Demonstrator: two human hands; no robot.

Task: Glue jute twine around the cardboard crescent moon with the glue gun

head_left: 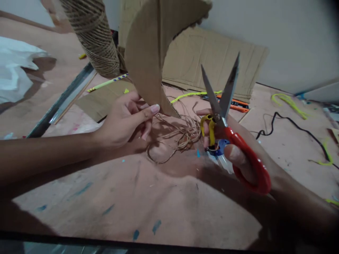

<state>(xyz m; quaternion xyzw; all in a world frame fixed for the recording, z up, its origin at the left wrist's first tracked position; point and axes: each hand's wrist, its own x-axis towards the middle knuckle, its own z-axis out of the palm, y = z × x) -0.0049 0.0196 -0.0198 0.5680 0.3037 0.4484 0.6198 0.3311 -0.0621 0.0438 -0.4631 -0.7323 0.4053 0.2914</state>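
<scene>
My left hand [129,121] pinches the lower end of a curved, crescent-like cardboard piece [145,53], which stands upright above the table. Its inner edge looks rough. In my right hand [238,158] is a pair of scissors [225,91] with one red and one yellow handle loop, blades spread apart and pointing up. The blades are to the right of the cardboard and do not touch it. A loose tangle of brown twine [182,139] lies on the table between my hands.
A large twine spool [96,42] stands behind my left hand. Nearby lie a metal ruler-like strip [63,95], a pencil [106,83] and white plastic [16,67]. At the back are a cardboard sheet [217,60], an orange cutter [239,105] and black cord [296,128].
</scene>
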